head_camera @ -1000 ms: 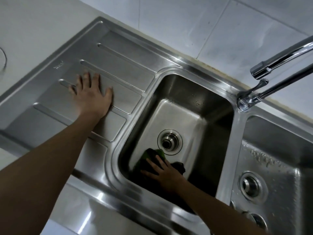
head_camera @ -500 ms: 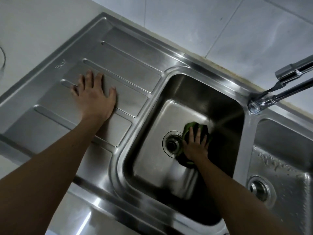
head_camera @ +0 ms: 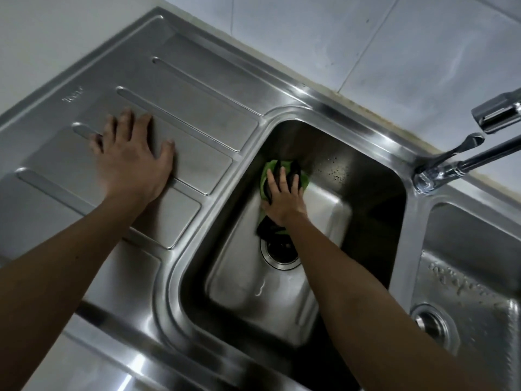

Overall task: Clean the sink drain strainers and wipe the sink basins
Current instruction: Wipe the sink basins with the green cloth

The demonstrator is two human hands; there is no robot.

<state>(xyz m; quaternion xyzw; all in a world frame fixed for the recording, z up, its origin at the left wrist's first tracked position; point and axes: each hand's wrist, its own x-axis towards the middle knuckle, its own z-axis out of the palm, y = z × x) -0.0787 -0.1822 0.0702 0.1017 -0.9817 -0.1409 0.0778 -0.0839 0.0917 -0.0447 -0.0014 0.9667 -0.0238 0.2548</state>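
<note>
- The left grip (head_camera: 132,162), a bare hand, lies released and flat on the ribbed steel drainboard (head_camera: 197,114). The fingers are spread and the palm is down across two of the raised ribs. It holds nothing.
- The right grip (head_camera: 282,198) reaches down into the left sink basin (head_camera: 352,170). Its fingers (head_camera: 270,179) are straight and fanned, pressing a green-and-black cloth (head_camera: 285,164) against the steel rather than clenching it.
- The cloth sits at the far left corner of the basin, where the floor curves up into the far wall. Green shows beyond and beside the fingertips, while a dark fold trails back under the wrist.
- That dark fold reaches the far edge of the round drain strainer (head_camera: 279,253) in the basin floor. The right forearm crosses just over the strainer's right side, and its middle is in shadow.
- Small water droplets (head_camera: 335,170) speckle the far wall of the basin, to the right of the cloth.
- The right sink basin (head_camera: 465,249) lies beyond a steel divider, with wet streaks on its floor and its own drain strainer (head_camera: 431,324) near the lower right edge.
- A chrome faucet (head_camera: 465,162) rises from the deck behind the divider. Its spout end (head_camera: 499,114) hangs at the right edge of the view.
- A pale worktop (head_camera: 56,38) borders the drainboard at the upper left, and a tiled wall (head_camera: 310,38) runs behind the sink.
</note>
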